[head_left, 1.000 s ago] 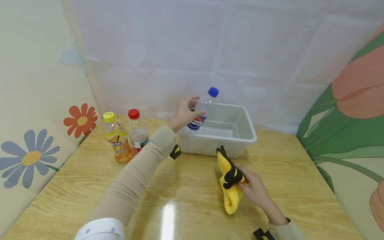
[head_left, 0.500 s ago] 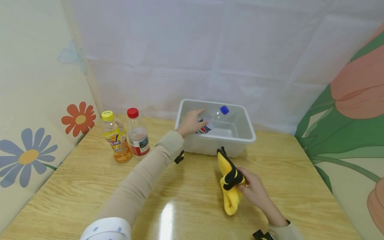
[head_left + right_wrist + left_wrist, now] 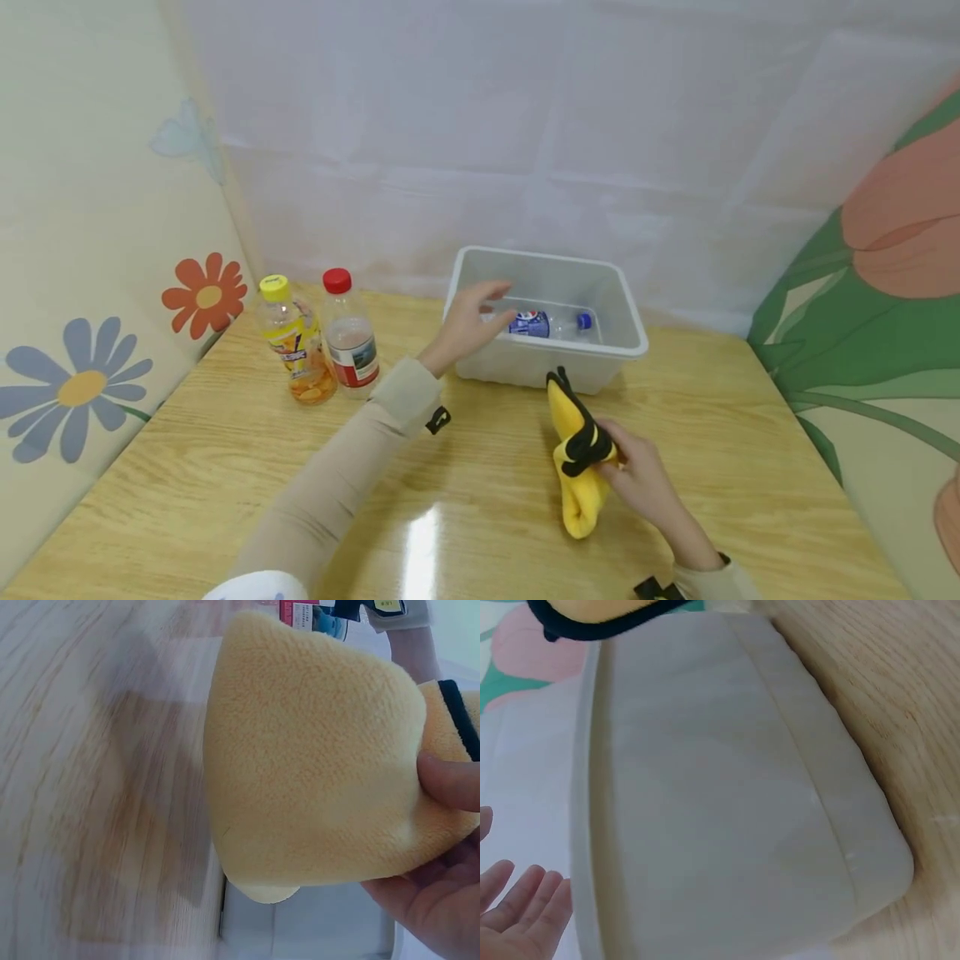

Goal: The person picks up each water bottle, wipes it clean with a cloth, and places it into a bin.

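Note:
My left hand (image 3: 467,325) is over the left end of a light grey plastic bin (image 3: 525,367), fingers extended and holding nothing. Inside the bin a clear plastic bottle (image 3: 531,323) with a blue cap and blue label lies on its side. In front of the bin, my right hand (image 3: 637,471) pinches a folded yellow cloth (image 3: 581,504) with black edging, raised off the table. The right wrist view shows the thumb pressed on the fuzzy cloth (image 3: 315,757). In the left wrist view the bin's outer wall (image 3: 705,787) fills the middle, beside my fingers.
Two bottles stand upright left of the bin: one with a yellow cap (image 3: 276,288) and some orange contents, one with a red cap (image 3: 337,281). A white cloth wall (image 3: 525,150) rises behind the wooden table (image 3: 465,500). Flower-printed panels flank both sides.
My left hand lowered the blue-capped bottle into the bin, let go and drew back leftward. The bottle now lies flat in the bin. My right hand and the yellow cloth stayed in place.

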### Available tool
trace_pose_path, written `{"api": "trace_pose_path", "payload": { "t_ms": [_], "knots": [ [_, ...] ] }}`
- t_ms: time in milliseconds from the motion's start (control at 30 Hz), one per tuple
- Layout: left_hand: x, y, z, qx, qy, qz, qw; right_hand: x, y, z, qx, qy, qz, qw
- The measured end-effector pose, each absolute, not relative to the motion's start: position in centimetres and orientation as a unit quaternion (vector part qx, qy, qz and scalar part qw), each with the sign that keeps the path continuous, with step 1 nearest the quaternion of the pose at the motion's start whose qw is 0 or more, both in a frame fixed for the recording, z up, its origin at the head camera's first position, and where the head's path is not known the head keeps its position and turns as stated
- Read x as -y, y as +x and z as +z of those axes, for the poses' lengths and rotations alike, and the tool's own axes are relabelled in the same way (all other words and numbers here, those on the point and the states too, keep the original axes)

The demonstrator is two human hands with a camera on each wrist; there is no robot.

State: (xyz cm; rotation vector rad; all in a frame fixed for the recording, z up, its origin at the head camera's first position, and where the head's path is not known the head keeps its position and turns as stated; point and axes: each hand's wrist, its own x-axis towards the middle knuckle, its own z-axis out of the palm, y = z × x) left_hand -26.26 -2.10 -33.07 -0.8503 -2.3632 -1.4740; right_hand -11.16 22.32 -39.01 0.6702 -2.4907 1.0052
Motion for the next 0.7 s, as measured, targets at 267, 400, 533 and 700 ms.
{"api": "trace_pose_path", "payload": {
  "t_ms": [267, 400, 533, 700],
  "knots": [
    [4.3, -23.7, -33.3, 0.748, -0.287, -0.584, 0.133, -22.1, -11.3, -38.7, 0.883, 0.232, 0.362, 0.190],
    [5.5, -22.7, -33.3, 0.735, -0.295, -0.589, 0.158, -22.2, -11.3, -38.8, 0.881, 0.234, 0.363, 0.196],
    [6.3, -21.9, -33.4, 0.733, -0.307, -0.578, 0.184, -22.3, -11.4, -39.0, 0.879, 0.234, 0.363, 0.202],
    [7.4, -21.0, -33.5, 0.741, -0.295, -0.561, 0.221, -22.3, -11.4, -39.0, 0.876, 0.241, 0.363, 0.205]
  ]
}}
